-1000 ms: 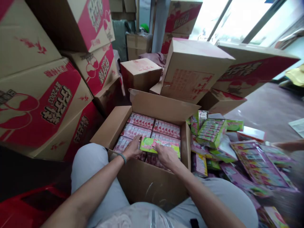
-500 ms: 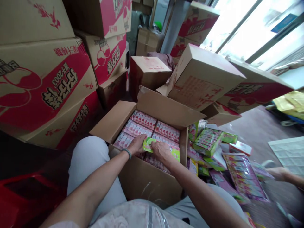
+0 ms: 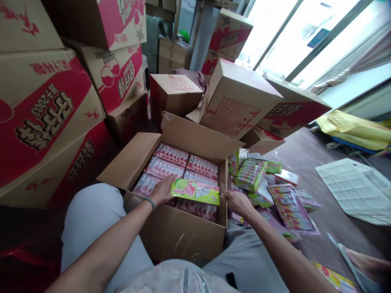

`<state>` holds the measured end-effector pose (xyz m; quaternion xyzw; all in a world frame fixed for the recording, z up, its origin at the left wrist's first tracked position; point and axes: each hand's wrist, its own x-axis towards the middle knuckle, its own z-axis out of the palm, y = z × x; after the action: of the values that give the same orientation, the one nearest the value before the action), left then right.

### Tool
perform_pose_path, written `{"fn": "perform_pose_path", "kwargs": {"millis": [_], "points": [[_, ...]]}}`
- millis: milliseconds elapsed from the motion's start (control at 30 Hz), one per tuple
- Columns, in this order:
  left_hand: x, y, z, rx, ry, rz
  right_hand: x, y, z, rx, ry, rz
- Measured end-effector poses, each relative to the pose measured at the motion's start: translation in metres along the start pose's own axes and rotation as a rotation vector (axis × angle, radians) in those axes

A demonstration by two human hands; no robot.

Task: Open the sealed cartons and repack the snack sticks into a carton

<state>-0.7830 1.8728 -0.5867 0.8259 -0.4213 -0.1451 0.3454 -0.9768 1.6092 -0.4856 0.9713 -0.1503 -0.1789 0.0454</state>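
Note:
A long, flat green-and-pink candy box (image 3: 195,192) is stretched level between my two hands, above the open carton. My left hand (image 3: 163,190) grips its left end, with a bracelet around the wrist. At the right end, the fingers of my right hand (image 3: 236,202) close on the edge, close to the carton's right wall. Below, the open cardboard carton (image 3: 183,236) is packed with rows of pink-and-red candy packs (image 3: 201,166). The candy box covers part of the packs.
Printed cartons (image 3: 51,106) are stacked on the left, and more cartons (image 3: 232,101) lean behind. To the right, green and purple candy packages (image 3: 250,175) lie piled on the floor. A white sheet (image 3: 354,187) and another person's foot (image 3: 366,264) are farther right.
My right hand has moved from the candy box's middle to its right end, leaving more of its front visible. The view has turned right; the other person's hand has left view.

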Motion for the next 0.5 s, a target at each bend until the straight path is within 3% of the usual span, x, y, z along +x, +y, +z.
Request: {"fn": "perform_pose_path", "kwargs": {"millis": [133,233,300,400,500], "points": [[-0.003,-0.006,0.006,0.005,-0.009,-0.016,0.0,-0.033,-0.009,0.109,0.138,0.023],[-0.004,-0.021,0.017,0.003,-0.029,-0.028,0.015,-0.067,-0.007,0.106,0.019,-0.099],[-0.003,-0.033,0.024,-0.012,-0.049,-0.011,0.027,-0.079,-0.002,0.1,0.016,-0.073],[-0.002,-0.045,0.029,-0.02,-0.035,0.019,0.032,-0.073,0.003,0.134,0.074,0.028],[-0.004,-0.043,0.028,0.0,-0.021,-0.026,0.016,-0.038,-0.002,0.201,0.124,0.146]]}}
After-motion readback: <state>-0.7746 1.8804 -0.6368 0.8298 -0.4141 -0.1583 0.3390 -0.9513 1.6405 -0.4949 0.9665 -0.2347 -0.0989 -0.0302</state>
